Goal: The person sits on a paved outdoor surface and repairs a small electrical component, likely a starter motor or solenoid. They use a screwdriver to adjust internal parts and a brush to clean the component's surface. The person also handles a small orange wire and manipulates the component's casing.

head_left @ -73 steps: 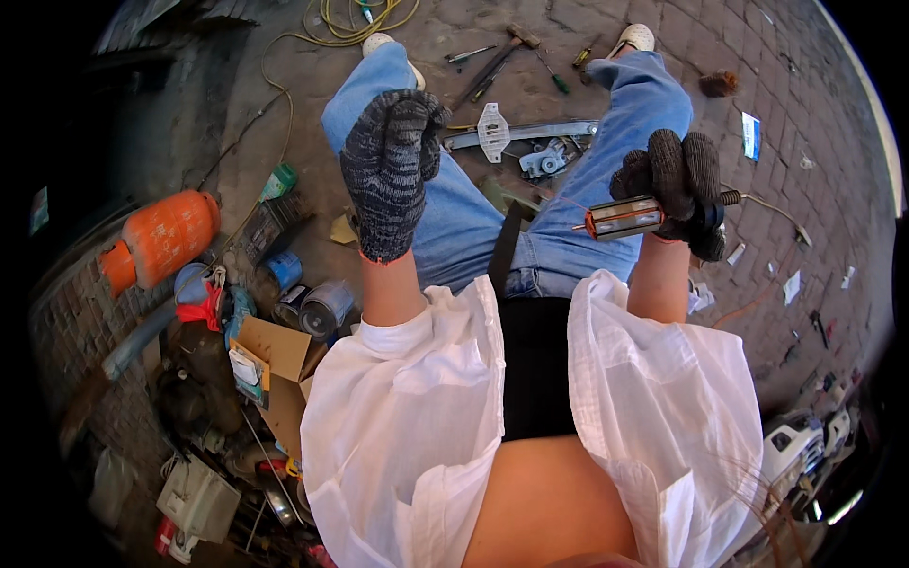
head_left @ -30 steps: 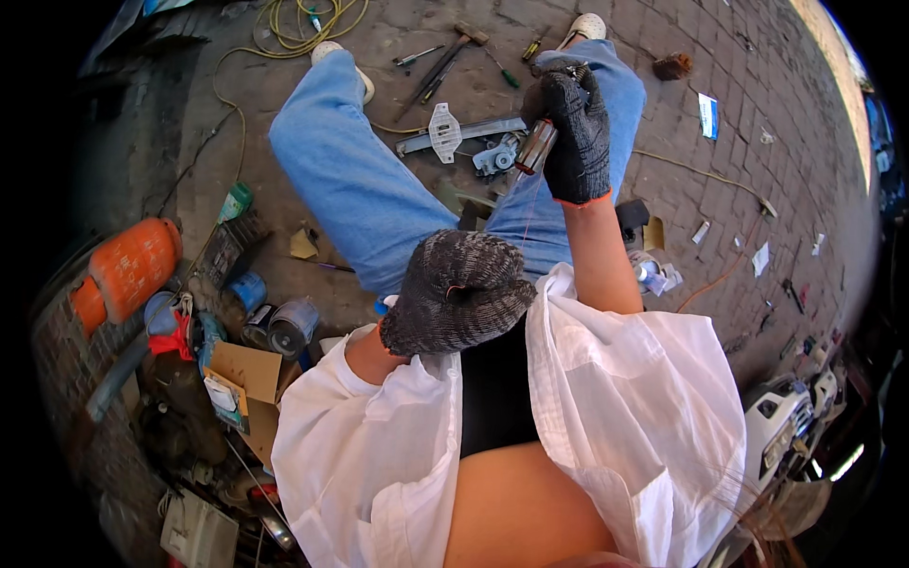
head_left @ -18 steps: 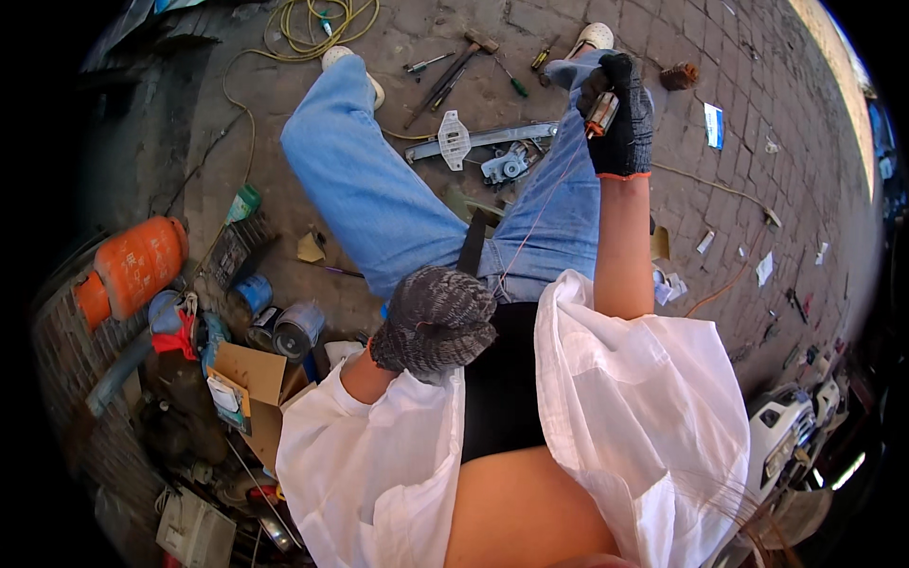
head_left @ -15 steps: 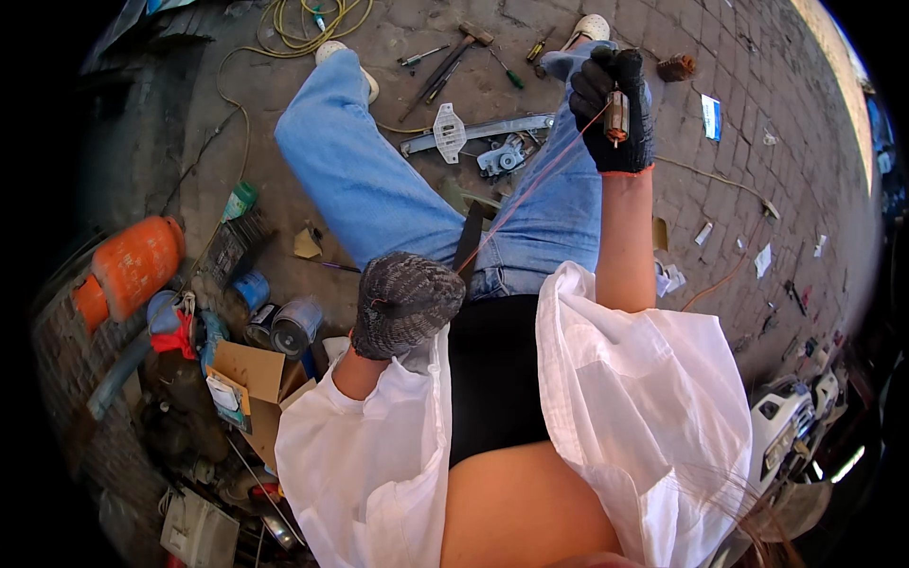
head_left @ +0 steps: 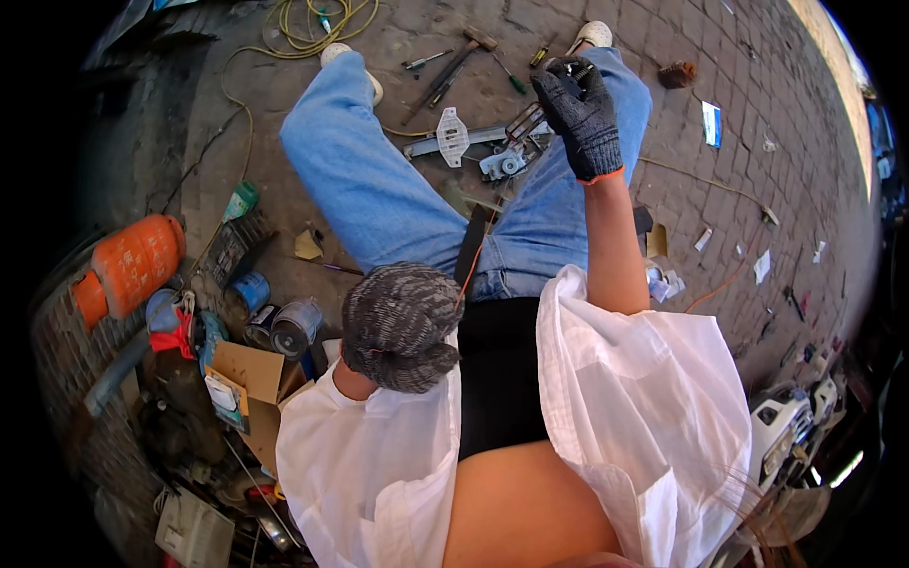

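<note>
My left hand [head_left: 400,327], in a grey knit glove, is closed in a fist in front of my left side. A thin copper wire [head_left: 471,268] runs from it up past the front of my jeans. Over my right knee is my right hand [head_left: 582,118], in a black glove with an orange cuff. Its fingers are loosely curled and apart, with no part visible between them. Just left of it, a blurred brownish motor armature [head_left: 524,123] appears in front of a metal rail; whether the hand touches it cannot be made out.
Between my legs lie a window regulator rail [head_left: 483,134], a white perforated plate [head_left: 453,138], a hammer [head_left: 478,38] and screwdrivers. An orange gas cylinder [head_left: 137,265], paint cans and a cardboard box [head_left: 251,369] stand at left. A rusty coil [head_left: 677,75] lies at right.
My right hand has moved left and turned; the armature that was in its grip now shows blurred beside it. My left fist has shifted slightly down and left, and the wire looks less stretched.
</note>
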### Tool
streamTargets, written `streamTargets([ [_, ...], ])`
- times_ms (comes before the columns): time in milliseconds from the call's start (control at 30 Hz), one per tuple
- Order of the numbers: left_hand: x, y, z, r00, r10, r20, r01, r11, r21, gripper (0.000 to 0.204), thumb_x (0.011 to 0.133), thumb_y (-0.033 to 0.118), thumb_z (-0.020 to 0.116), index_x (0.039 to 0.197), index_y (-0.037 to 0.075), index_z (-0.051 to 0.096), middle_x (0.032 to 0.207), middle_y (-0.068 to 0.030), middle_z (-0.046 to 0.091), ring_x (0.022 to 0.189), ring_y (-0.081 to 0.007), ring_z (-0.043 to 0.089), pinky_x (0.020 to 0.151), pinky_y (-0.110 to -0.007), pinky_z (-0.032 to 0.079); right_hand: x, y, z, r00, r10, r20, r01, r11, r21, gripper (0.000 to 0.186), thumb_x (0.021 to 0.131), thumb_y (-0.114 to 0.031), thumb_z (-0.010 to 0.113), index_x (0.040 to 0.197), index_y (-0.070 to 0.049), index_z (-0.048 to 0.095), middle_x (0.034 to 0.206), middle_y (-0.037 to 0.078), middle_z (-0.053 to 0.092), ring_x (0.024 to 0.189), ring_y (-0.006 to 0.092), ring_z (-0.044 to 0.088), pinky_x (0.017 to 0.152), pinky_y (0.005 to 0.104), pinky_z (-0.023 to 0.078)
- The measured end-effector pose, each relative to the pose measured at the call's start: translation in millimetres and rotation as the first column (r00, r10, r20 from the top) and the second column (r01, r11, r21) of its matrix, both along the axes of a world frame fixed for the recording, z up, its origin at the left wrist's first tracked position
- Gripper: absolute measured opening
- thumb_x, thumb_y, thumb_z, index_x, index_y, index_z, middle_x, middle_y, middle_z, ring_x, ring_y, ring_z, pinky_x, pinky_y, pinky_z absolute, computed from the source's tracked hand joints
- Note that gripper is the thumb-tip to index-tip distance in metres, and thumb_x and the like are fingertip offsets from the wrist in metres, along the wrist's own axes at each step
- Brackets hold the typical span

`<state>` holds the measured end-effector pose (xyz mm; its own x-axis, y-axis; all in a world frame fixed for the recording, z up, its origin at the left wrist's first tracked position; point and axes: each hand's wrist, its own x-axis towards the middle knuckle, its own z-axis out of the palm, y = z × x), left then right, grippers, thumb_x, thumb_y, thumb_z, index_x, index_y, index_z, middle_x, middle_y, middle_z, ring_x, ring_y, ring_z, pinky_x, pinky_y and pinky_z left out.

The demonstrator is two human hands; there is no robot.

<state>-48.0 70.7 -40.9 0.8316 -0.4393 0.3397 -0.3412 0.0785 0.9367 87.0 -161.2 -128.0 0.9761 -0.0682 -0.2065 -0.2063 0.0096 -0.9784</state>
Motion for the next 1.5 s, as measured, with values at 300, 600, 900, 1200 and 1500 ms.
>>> streamTargets([
  [300, 15.5, -59.1, 6.0, 0.959, -0.283, -0.005, 0.282, 0.957, -0.072, 0.028, 0.07, 0.013, 0.068, 0.055, 0.01, 0.044, 0.055, -0.0044, 0.044, 0.051, -0.027, 0.046, 0.046, -0.038, 0.032, -17.7, 45.6, -32.6, 0.922, -0.254, 0.293, 0.332, 0.907, -0.259, 0.034, 0.07, -0.013, 0.073, 0.093, -0.005, 0.05, 0.076, 0.003, 0.054, 0.068, 0.0102, 0.052, 0.063, 0.0241, 0.044],
  [600, 23.4, -79.9, 5.5, 0.957, -0.277, -0.086, 0.236, 0.917, -0.322, 0.025, 0.066, 0.011, 0.071, 0.061, 0.007, 0.047, 0.06, -0.0067, 0.049, 0.055, -0.0279, 0.049, 0.049, -0.037, 0.034, -36.0, 57.5, -77.1, 0.931, -0.267, 0.251, 0.281, 0.959, -0.023, 0.025, 0.074, -0.009, 0.069, 0.089, -0.005, 0.049, 0.074, 0.004, 0.057, 0.066, 0.0091, 0.055, 0.057, 0.0228, 0.045],
  [900, -8.7, -25.0, -15.0, 0.964, 0.004, -0.267, 0.003, 1.0, 0.027, 0.022, 0.065, 0.017, 0.072, 0.083, 0.009, 0.064, 0.082, -0.0063, 0.063, 0.077, -0.0255, 0.06, 0.07, -0.036, 0.046, -7.5, 25.5, -67.1, 0.893, -0.171, -0.416, 0.248, 0.959, 0.138, 0.03, 0.071, -0.023, 0.07, 0.087, -0.001, 0.059, 0.073, 0.007, 0.061, 0.062, 0.0132, 0.055, 0.056, 0.026, 0.043],
  [1200, -1.7, 18.8, -33.2, 0.73, -0.126, -0.672, -0.555, 0.464, -0.69, 0.019, 0.082, 0.023, 0.051, 0.064, 0.017, 0.054, 0.054, 0.0032, 0.048, 0.041, -0.0097, 0.041, 0.045, -0.027, 0.037, -17.6, 0.5, -47.6, 0.923, 0.301, -0.239, -0.135, 0.835, 0.533, 0.033, 0.08, -0.022, 0.062, 0.105, -0.001, 0.054, 0.086, 0.002, 0.056, 0.075, 0.0083, 0.052, 0.063, 0.0207, 0.042],
  [1500, 8.4, 26.8, -5.1, 0.761, 0.035, -0.648, -0.588, 0.46, -0.665, 0.02, 0.084, 0.031, 0.046, 0.074, 0.015, 0.051, 0.064, 0.003, 0.047, 0.051, -0.0101, 0.039, 0.051, -0.029, 0.035, -23.3, -0.9, -10.2, 0.934, 0.333, -0.13, -0.351, 0.924, -0.15, 0.039, 0.077, -0.028, 0.066, 0.105, -0.003, 0.06, 0.076, 0.005, 0.064, 0.066, 0.0085, 0.059, 0.061, 0.022, 0.048],
])
